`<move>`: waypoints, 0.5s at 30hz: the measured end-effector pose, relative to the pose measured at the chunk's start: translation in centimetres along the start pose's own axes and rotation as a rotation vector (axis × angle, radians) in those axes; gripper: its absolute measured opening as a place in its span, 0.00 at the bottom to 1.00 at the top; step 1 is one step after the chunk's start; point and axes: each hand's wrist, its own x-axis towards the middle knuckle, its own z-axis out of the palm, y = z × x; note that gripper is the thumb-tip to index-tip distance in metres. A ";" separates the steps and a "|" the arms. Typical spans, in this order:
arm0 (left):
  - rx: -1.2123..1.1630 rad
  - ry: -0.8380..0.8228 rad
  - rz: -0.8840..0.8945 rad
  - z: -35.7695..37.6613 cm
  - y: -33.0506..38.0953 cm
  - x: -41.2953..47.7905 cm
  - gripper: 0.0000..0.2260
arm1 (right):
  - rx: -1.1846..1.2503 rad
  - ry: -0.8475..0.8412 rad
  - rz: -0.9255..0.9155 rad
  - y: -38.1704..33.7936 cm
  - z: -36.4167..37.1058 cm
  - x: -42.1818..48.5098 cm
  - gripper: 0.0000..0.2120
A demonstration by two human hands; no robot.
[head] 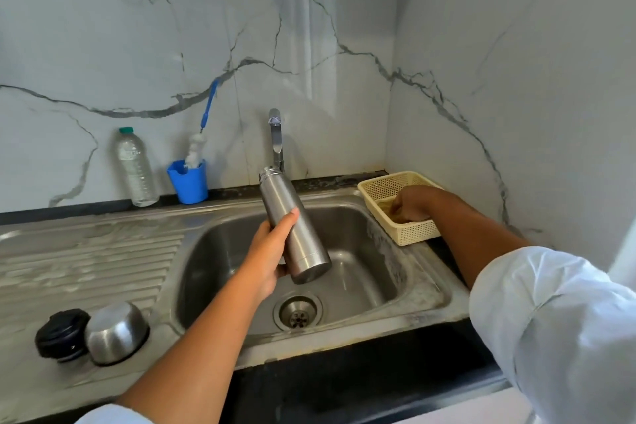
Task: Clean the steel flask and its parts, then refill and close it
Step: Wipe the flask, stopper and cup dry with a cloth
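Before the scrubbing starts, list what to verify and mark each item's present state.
1. Flask gripped by the left hand over the sink: ok.
2. Flask mouth uncapped: ok. The black stopper and steel cup lie on the drainboard.
3. Right hand holds a scrubber: cannot tell. Its fingers curl inside the basket, and what they hold is hidden.
4. Tap running: not ok. No water shows.
5. Bottle brush at hand: ok, probably. It stands in the blue cup by the wall.
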 end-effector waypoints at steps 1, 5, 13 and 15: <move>0.003 -0.002 0.001 0.0 0.0 0.1 0.28 | 0.004 -0.005 0.018 0.1 0.2 0.4 0.17; 0.000 -0.008 0.010 0.0 0.0 0.3 0.28 | -0.001 0.008 0.051 0.3 0.6 1.4 0.16; -0.012 0.002 -0.001 -0.2 0.0 0.3 0.27 | -0.042 0.129 0.079 -0.3 1.2 1.9 0.14; -0.015 0.005 0.003 -0.2 0.1 0.3 0.26 | -0.031 0.170 0.097 -0.4 1.4 2.0 0.13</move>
